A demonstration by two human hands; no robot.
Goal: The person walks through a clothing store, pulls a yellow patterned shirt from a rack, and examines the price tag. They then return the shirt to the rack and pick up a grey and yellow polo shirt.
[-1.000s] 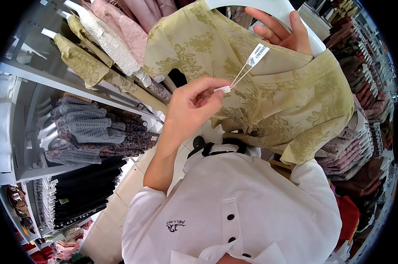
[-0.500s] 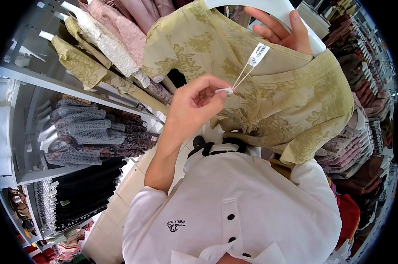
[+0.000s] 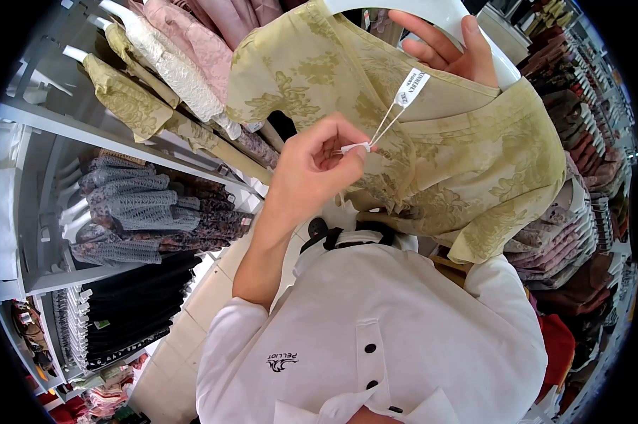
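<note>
A yellow-green floral top (image 3: 467,155) hangs on a white hanger (image 3: 442,13) in front of me. My right hand (image 3: 451,51) grips the hanger at the top, fingers inside the neckline. From the neck a white label (image 3: 412,86) dangles, and thin white strings run from it down to a small plastic fastener (image 3: 358,148). My left hand (image 3: 310,177) pinches that fastener between thumb and forefinger, in front of the top's chest. My white buttoned shirt (image 3: 375,332) fills the lower part of the view.
Grey shelves on the left hold folded lace tops (image 3: 135,205) and black garments (image 3: 128,311). Above them hang more pale tops (image 3: 167,63). A long rack of dark and pink clothes (image 3: 580,162) runs down the right side. Light floor tiles (image 3: 185,325) show below.
My left hand has curled a little tighter on the fastener and shifted it slightly down and left. The right hand and the top have barely moved.
</note>
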